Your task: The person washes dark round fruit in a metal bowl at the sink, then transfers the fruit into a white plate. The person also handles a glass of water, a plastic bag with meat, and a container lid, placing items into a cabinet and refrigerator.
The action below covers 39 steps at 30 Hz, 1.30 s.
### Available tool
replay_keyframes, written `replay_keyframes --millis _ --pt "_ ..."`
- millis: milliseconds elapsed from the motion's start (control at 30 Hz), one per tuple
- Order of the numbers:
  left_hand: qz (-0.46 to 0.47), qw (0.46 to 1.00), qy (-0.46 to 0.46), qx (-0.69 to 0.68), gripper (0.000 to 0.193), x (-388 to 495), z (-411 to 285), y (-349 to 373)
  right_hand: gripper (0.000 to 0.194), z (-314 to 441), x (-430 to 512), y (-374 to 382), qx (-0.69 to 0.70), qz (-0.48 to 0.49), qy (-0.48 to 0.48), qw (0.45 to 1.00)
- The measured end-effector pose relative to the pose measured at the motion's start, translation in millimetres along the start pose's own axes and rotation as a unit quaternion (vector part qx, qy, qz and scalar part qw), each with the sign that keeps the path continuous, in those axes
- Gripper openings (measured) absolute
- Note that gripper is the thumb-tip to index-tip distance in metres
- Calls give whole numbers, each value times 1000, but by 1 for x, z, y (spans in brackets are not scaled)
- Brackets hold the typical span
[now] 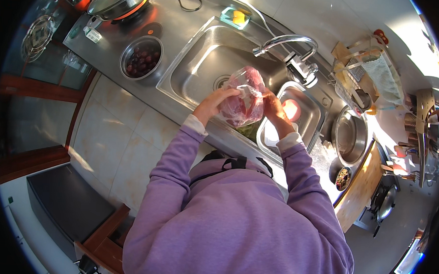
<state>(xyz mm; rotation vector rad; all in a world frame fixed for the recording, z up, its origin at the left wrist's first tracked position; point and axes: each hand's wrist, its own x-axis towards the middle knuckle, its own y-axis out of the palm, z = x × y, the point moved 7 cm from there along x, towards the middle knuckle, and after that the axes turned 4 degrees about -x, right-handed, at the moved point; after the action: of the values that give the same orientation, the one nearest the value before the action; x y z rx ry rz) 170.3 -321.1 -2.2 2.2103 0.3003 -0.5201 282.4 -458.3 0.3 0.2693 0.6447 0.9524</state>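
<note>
Both my hands hold a clear plastic bag [245,97] with raw red meat in it, over the front of a stainless steel sink [194,50]. My left hand [214,102] grips the bag's left side, the thumb on its gathered top. At its right side, my right hand [275,108] has hold of the plastic; some of its fingers are hidden. Green leaves [247,131] show below the bag. In the smaller basin [313,121] on the right lies a round pinkish thing [291,110]. The chrome faucet [291,38] arches above the sink.
A steel bowl of dark red fruit [142,57] stands left of the sink, near a lidded pan [118,1]. Behind the sink is a glass dish with a yellow sponge [238,18]. To the right are a wire rack [347,86], a steel basin [350,136] and a wooden board [360,185].
</note>
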Motion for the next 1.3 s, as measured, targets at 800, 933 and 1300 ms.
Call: replay_keyframes --millis 800,933,1300 --pt "-74 993 81 -34 33 23 23 -22 62 17 -5 35 -608 -257 -57 749" --pt "-116 986 122 10 37 22 24 -24 62 8 -2 31 -602 -225 -72 762" --pt "-170 968 109 149 73 -26 3 22 108 -51 9 18 -389 -63 -12 919"
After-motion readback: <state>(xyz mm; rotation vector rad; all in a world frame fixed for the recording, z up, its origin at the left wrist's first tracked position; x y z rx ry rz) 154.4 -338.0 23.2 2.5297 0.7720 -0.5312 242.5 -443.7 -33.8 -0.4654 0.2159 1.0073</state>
